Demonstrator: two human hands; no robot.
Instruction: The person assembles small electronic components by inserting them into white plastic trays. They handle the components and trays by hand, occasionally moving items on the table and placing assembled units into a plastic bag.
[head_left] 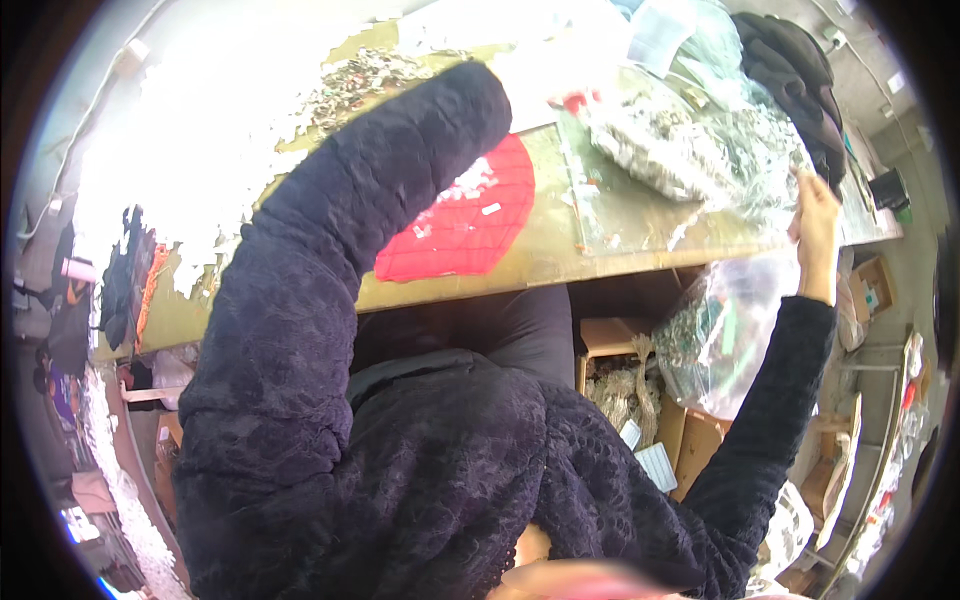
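My right hand [818, 212] is at the right side of the table, its fingers closed on the edge of a clear plastic bag [690, 150]. The bag lies on the tabletop and holds many small grey and whitish pieces. My left arm [300, 250], in a dark sleeve, reaches forward across the table. No part of the left hand shows past the sleeve's end. Beneath that forearm lies a red quilted pad [485, 240] with small white pieces scattered on it, partly covered by the sleeve.
A heap of small mixed pieces [370, 75] lies further back, beside a strongly glaring area. Dark cloth [790, 60] is piled at the far right. Below the table edge [640, 262] stand a clear sack [725, 340] and an open cardboard box [690, 445] near my legs.
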